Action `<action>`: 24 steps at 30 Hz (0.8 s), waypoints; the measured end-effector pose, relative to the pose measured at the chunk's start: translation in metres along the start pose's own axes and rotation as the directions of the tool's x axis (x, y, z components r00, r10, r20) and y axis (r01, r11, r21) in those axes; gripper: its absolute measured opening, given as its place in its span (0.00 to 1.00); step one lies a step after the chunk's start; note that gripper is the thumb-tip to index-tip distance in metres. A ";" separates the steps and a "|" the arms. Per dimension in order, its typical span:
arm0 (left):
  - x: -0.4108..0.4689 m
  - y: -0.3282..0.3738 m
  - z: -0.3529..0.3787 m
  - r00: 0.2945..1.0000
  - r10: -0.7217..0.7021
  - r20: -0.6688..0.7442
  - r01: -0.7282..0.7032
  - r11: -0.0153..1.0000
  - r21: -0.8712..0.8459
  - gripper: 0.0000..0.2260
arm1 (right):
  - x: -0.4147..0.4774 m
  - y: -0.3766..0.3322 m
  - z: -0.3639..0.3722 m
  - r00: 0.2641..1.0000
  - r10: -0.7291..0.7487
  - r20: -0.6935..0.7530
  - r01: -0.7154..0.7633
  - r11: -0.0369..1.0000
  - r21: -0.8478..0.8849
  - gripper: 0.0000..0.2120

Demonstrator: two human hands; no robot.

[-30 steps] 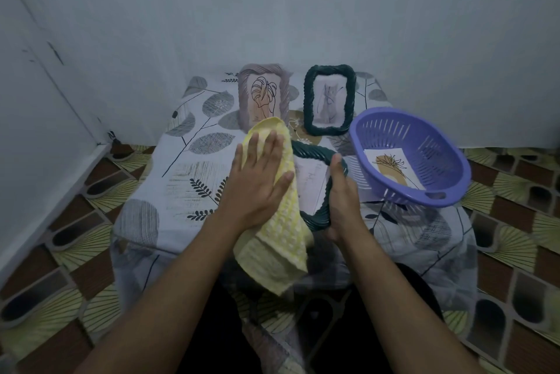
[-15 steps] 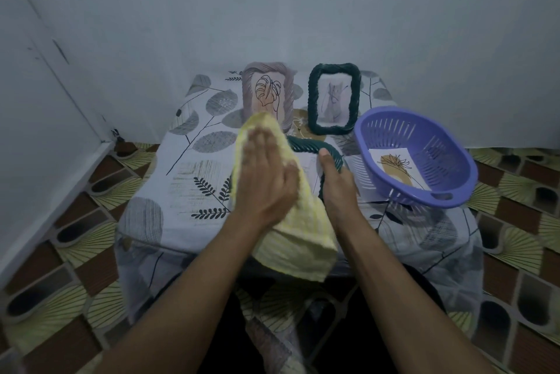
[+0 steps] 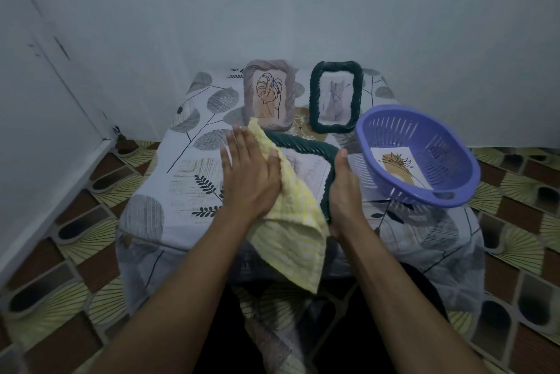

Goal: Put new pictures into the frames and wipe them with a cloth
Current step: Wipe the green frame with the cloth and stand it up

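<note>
Two hands are at work. The left hand lies flat with its fingers straight, pressing a yellow waffle-weave cloth onto the dark green woven picture frame, which lies face-up at the near middle of the table. The right hand clasps that frame's right rim, thumb stretched along the top. Its other fingers are hidden, probably curled under the edge.

Several things could go wrong from here:

- **Frame sliding off:** It lies near the table's front edge and much of the cloth hangs over that edge. A hard stroke toward the body could drag the frame off, or ruck the leaf-printed tablecloth beneath it.
- **Standing frames tipping:** The cloth's far corner reaches just in front of the pale mauve ribbed frame. A long stroke away from the body could knock that frame backward. The dark green rope-rimmed frame beside it looks no steadier.
- **Basket upset:** The tilted purple slotted plastic basket sits just beside the right wrist and holds a white print of a golden plant. A jerk of that arm could tip it and spill the print.
- **Picture creasing:** Heavy palm pressure might crease or shift the picture inside. I cannot tell whether any glazing covers it.
</note>
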State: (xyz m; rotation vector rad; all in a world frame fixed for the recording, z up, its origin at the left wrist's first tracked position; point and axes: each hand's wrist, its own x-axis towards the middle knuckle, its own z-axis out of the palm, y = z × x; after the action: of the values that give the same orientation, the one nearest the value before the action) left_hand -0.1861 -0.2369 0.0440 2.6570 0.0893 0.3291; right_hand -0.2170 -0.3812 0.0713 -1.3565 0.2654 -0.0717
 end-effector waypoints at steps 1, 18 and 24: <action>-0.001 0.009 0.001 1.000 0.001 -0.002 -0.002 1.000 -0.027 0.35 | -0.001 -0.002 0.003 1.000 -0.005 0.001 0.005 0.999 -0.037 0.36; 0.005 -0.027 0.001 0.989 0.134 0.055 -0.140 0.981 0.133 0.28 | 0.017 0.003 -0.014 0.994 0.094 0.053 -0.100 0.988 0.119 0.23; 0.011 0.022 -0.004 0.994 0.107 0.021 -0.107 0.994 0.026 0.34 | 0.009 -0.005 0.004 0.999 0.036 0.019 -0.035 0.997 -0.064 0.31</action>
State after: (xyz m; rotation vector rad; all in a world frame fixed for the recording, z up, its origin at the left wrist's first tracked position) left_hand -0.1759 -0.2532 0.0599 2.6969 -0.0555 0.3385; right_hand -0.2072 -0.3804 0.0754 -1.4149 0.2765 -0.0197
